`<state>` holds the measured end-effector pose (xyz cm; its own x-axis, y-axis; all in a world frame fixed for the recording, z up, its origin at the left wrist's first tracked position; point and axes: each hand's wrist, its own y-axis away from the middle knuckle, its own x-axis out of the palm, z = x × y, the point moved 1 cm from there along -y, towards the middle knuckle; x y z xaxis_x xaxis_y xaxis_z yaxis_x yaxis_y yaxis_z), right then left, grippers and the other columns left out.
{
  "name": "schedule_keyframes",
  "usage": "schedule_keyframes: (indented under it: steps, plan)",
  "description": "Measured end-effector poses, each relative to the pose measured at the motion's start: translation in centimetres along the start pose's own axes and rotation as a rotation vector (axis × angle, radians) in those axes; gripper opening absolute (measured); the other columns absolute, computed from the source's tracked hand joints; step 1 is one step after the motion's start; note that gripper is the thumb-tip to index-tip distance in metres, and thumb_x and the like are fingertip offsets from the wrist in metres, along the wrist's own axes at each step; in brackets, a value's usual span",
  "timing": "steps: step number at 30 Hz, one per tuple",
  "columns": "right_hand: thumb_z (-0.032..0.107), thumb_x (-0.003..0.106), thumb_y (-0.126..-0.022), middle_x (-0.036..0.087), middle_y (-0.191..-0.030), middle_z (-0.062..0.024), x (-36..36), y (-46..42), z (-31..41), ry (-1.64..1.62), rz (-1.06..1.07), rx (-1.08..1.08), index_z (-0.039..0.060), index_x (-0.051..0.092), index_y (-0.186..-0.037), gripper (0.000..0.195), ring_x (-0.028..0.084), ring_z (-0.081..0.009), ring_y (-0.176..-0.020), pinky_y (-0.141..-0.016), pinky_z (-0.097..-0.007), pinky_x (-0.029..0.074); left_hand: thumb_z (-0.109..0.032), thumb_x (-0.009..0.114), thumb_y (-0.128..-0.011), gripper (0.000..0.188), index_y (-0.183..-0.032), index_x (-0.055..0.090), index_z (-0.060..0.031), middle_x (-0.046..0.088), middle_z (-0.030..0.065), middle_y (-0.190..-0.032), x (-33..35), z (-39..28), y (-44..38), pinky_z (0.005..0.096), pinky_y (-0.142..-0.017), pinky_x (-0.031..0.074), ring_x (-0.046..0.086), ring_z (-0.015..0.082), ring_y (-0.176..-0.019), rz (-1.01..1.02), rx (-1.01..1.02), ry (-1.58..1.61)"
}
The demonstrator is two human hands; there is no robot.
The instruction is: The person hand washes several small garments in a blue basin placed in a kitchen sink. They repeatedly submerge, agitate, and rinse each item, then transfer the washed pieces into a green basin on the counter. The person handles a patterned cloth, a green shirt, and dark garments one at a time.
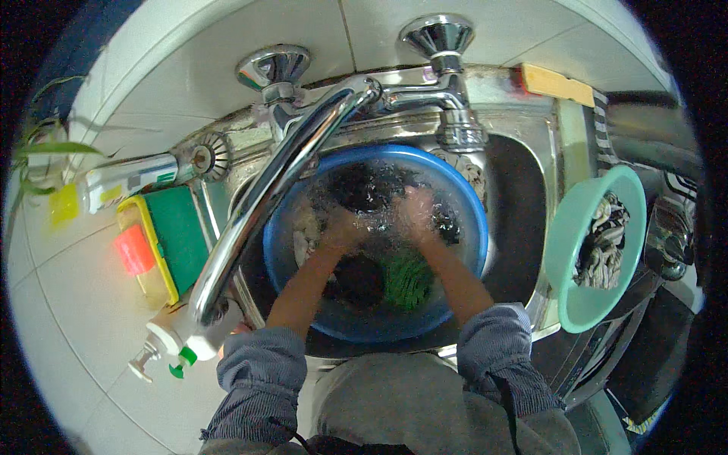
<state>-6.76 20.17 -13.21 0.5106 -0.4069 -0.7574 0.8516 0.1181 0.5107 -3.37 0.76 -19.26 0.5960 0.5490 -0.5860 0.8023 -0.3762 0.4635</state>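
Note:
A blue plastic basin (482,227) full of water stands in the metal sink (512,205). Both of my hands are in the basin, blurred by the rippling water. My left hand (347,224) is left of the middle, close to dark cloth (364,182) and a pale cloth (307,230). My right hand (416,207) lies a little to the right, beside dark cloth. Whether either hand grips any cloth cannot be made out. Nearer to me, a green stringy item (406,281) and a dark round shape (358,278) show under the water.
A chrome faucet spout (273,199) slants across the basin's left side. At right stands a mint-green basin (560,244) holding striped cloth (603,244). Left are a green-and-yellow tray (176,233), a white bottle (131,179) and pump bottles (213,335). Two tap knobs (273,65) (437,34) rise behind.

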Motion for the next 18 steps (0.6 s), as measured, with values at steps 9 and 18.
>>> schedule_keyframes:
  steps: [9, 18]
  plan:
    - [0.001, 0.066, -0.063, 0.043, -0.12, -0.0191, -2.7, 8.4, -0.1, 0.123, -0.42, -0.042, 0.0208, 0.048, -0.121, 0.065, 0.043, -0.0358, -0.11, -0.091, -0.0454, 0.039, -0.015, 0.061, -0.08, 0.02, -0.098, 0.067, -0.0092, 0.058, 0.0174, -0.108, -11.0, -8.5, 8.6, 0.0422, -0.084, 0.046, 0.055, 0.0345, -0.097, -0.295, 0.006, -0.284]
    - [0.012, 0.07, -0.065, 0.058, -0.089, -0.0161, -12.7, 14.0, 1.3, -0.065, -0.499, 0.041, 0.0122, 0.048, -0.109, 0.05, 0.058, -0.0355, -0.088, -0.072, -0.0431, 0.049, -0.005, 0.064, -0.077, 0.017, -0.093, 0.068, -0.0037, 0.065, 0.008, -0.089, -20.1, -14.8, 20.6, 0.0247, -0.075, 0.045, 0.06, 0.0163, -0.086, -0.679, -0.093, 0.386]
